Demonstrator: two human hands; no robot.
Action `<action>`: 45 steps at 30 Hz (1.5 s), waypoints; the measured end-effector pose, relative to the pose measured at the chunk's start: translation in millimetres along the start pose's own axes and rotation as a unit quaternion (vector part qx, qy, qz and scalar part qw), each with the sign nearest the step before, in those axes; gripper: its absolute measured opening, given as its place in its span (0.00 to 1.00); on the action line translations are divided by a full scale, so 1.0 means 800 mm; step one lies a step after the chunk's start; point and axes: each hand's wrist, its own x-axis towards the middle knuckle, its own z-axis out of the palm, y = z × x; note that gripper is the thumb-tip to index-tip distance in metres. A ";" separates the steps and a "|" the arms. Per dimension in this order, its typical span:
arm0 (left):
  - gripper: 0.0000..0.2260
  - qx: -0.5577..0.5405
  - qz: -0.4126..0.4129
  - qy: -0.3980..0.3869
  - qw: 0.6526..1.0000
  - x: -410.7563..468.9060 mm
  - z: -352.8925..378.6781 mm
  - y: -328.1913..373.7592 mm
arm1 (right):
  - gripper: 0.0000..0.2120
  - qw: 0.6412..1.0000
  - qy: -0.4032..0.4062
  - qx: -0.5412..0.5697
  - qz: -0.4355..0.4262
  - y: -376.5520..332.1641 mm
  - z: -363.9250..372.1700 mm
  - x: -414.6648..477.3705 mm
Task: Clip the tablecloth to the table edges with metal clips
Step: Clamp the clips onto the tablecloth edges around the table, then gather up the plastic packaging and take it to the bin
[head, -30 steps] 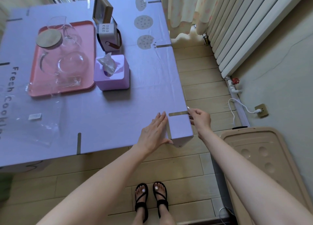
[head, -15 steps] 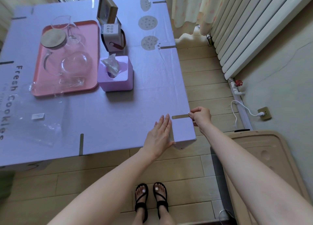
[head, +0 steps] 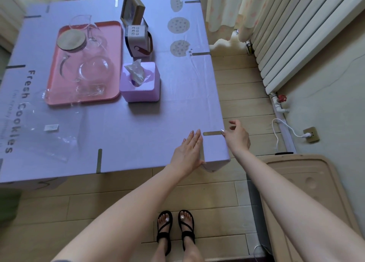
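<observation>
1. The left hand lay flat, palm down, on the lilac tablecloth near the table's front right corner, fingers straight and together, holding nothing.
2. The right hand was just off the table's right edge, fingers loosely curled and partly spread; one fingertip met the outer end of a metal clip. Nothing was gripped between the fingers.
3. That metal clip lay as a thin strip across the cloth at the right edge, between the two hands, just beyond the left fingertips and pointing toward the right hand.
4. A second clip sat on the same edge, well beyond the right hand, beside a printed cookie; a third showed at the far corner.
5. Another clip sat on the near edge, well to the left of the left hand; further dark clips marked the far left edge.
6. Beyond the left hand stood a lilac tissue box; to its left lay a pink tray carrying glassware, including a glass jar with a wooden lid.
7. Beyond the tissue box stood a small white device with a brown strap, and behind it a picture frame.
8. A clear plastic bag lay on the cloth far to the left of the left hand.
</observation>
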 end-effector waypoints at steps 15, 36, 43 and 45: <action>0.24 -0.032 -0.067 0.038 0.996 -0.085 0.001 -0.068 | 0.22 0.915 -0.113 -0.136 -0.362 -0.034 0.094 -0.146; 0.24 -0.148 -0.268 0.334 0.891 -0.240 -0.109 -0.453 | 0.24 0.961 -0.168 0.045 -0.216 -0.282 0.284 -0.257; 0.35 -0.344 -0.353 0.238 0.837 -0.240 -0.124 -0.537 | 0.20 0.957 -0.208 0.194 -0.052 -0.358 0.333 -0.256; 0.34 -0.352 -0.344 0.214 0.844 -0.236 -0.124 -0.549 | 0.18 0.956 -0.206 0.207 -0.020 -0.367 0.343 -0.244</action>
